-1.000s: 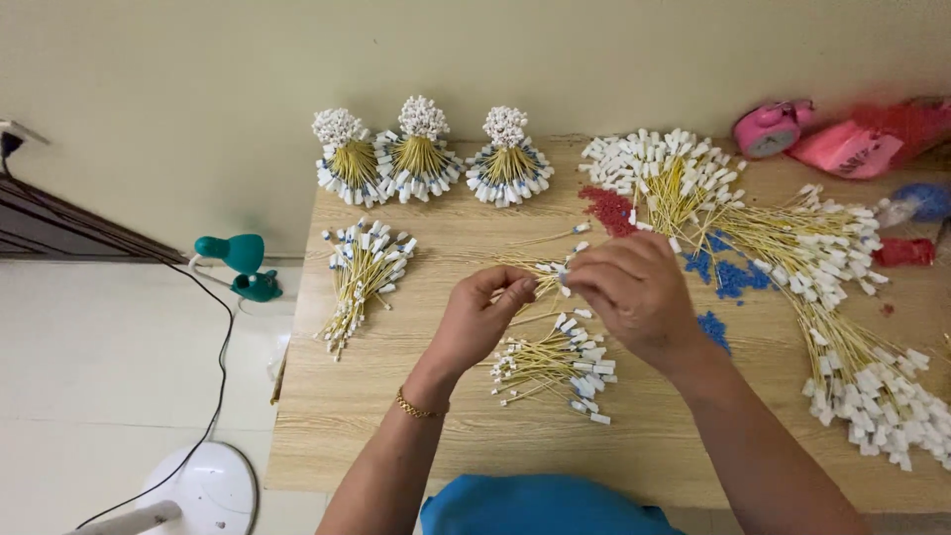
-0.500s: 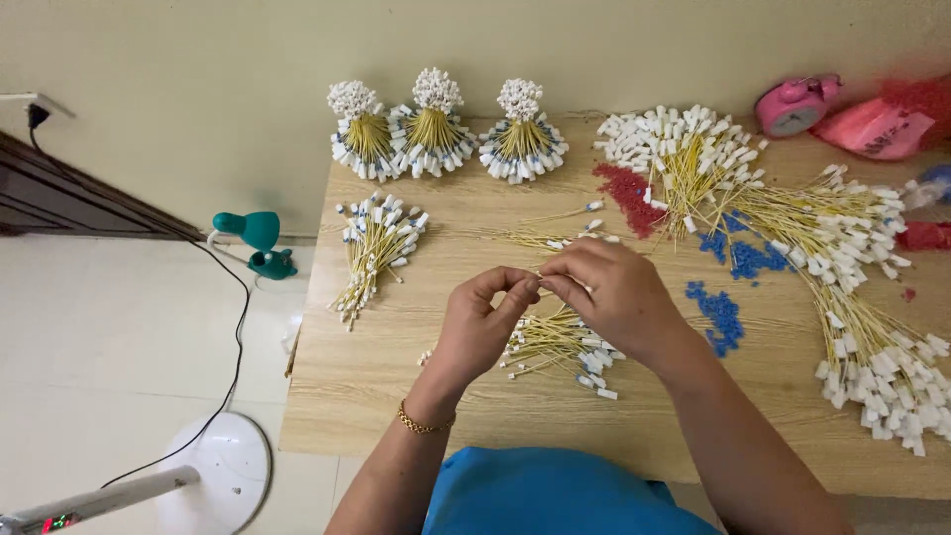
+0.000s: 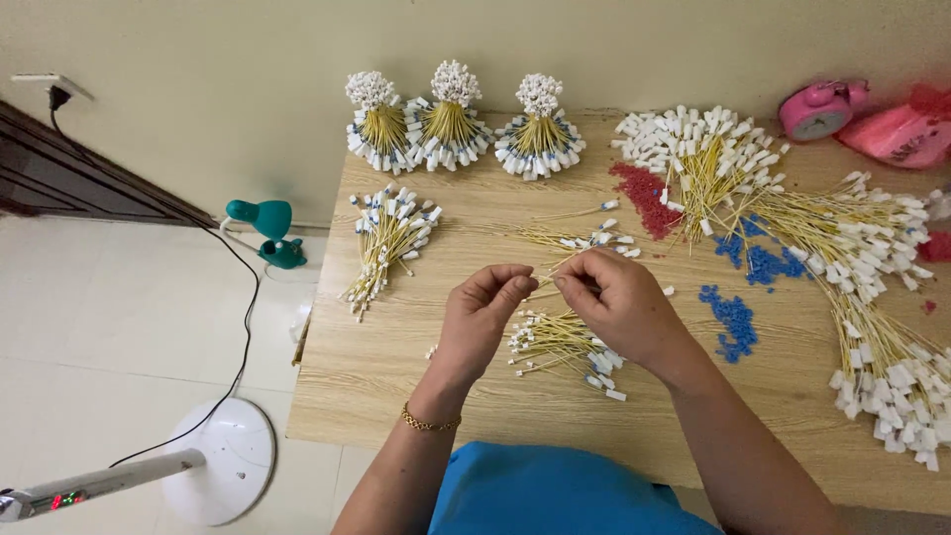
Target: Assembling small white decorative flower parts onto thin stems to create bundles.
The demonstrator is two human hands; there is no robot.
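Above the tag pile (image 3: 565, 347), left hand (image 3: 482, 315) and right hand (image 3: 619, 307), fingertips pinched together.

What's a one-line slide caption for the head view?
Left hand and right hand pinch a thin yellow tie over a wooden table strewn with white-tagged tie bundles.

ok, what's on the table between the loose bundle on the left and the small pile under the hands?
Head view: bare wood of the table between the loose bundle and the small pile. The left hand hovers above that stretch.
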